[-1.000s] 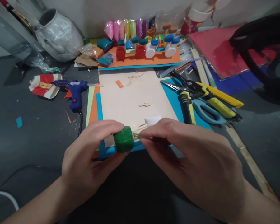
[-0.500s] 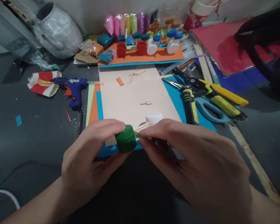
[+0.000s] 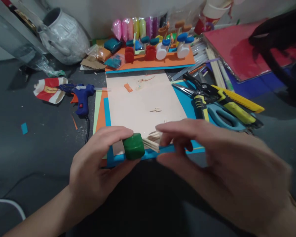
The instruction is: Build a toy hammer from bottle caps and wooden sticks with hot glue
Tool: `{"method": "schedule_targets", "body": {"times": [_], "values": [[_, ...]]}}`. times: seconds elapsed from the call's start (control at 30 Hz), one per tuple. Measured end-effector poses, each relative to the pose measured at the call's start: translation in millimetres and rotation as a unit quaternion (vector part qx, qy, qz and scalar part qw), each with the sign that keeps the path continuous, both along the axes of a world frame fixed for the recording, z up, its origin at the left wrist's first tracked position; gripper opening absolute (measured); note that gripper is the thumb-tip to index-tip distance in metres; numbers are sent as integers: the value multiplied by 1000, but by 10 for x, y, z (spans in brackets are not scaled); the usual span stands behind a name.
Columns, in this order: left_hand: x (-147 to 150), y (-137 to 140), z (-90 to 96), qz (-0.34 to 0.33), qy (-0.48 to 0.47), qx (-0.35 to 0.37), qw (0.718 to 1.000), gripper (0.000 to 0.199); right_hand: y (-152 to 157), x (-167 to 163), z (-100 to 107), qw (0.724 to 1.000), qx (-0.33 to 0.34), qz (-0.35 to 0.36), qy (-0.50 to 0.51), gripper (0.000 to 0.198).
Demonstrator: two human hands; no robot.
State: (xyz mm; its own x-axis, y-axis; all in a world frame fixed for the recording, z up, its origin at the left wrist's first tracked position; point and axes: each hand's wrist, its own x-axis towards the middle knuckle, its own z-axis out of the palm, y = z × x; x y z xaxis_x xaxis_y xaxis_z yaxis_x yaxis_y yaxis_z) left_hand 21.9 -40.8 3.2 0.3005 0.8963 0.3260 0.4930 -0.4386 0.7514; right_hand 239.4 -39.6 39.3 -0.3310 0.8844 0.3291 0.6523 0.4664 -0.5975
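Note:
Between thumb and fingers, my left hand (image 3: 101,164) grips a small green jar-like piece (image 3: 134,146) lying on its side. Thin wooden sticks (image 3: 151,144) poke out from its right side, their free ends pointing at my right hand. My right hand (image 3: 207,164) is just beyond those ends, thumb and forefinger parted, with nothing seen between them. Under the hands is a pale sheet of paper (image 3: 143,98) on blue paper. Short stick pieces (image 3: 155,110) lie on the pale sheet, along with an orange scrap (image 3: 128,87).
A blue glue gun (image 3: 81,95) rests at left, its cord running toward me. Cutters (image 3: 202,92) and blue-handled scissors (image 3: 227,117) lie at right. Red and white pots with sticks (image 3: 150,52) stand at the back, beside a grey jug (image 3: 64,36).
My right hand has let go of the sticks and drawn back to the right, its fingers opening. The left hand keeps hold of the green piece, almost in the same place.

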Motion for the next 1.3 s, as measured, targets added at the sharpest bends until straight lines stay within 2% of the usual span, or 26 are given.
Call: {"method": "schedule_targets", "body": {"times": [0.13,0.23,0.33,0.53,0.73,0.93,1.1,1.3], "values": [[-12,43,-36,48,-67,-124,989,35,151,189,-53,998,27,-53,31,16],[-18,109,-65,85,-91,-194,973,35,252,288,-180,1000,-4,8,3,30],[-28,176,-96,90,-78,-222,968,33,309,316,-307,996,-46,67,-37,37],[-49,254,-126,54,35,-175,982,29,336,271,-382,992,-43,87,-84,24],[-72,288,-105,13,114,-109,987,31,330,150,-376,995,-10,84,-47,25],[-82,293,-123,-4,125,-74,989,27,363,-17,-366,992,32,115,-33,21],[-70,300,-131,-2,125,-74,989,25,391,-105,-382,990,31,133,-35,12],[-72,313,-143,-10,124,-64,990,22,399,-191,-386,990,40,129,-47,15]]}}
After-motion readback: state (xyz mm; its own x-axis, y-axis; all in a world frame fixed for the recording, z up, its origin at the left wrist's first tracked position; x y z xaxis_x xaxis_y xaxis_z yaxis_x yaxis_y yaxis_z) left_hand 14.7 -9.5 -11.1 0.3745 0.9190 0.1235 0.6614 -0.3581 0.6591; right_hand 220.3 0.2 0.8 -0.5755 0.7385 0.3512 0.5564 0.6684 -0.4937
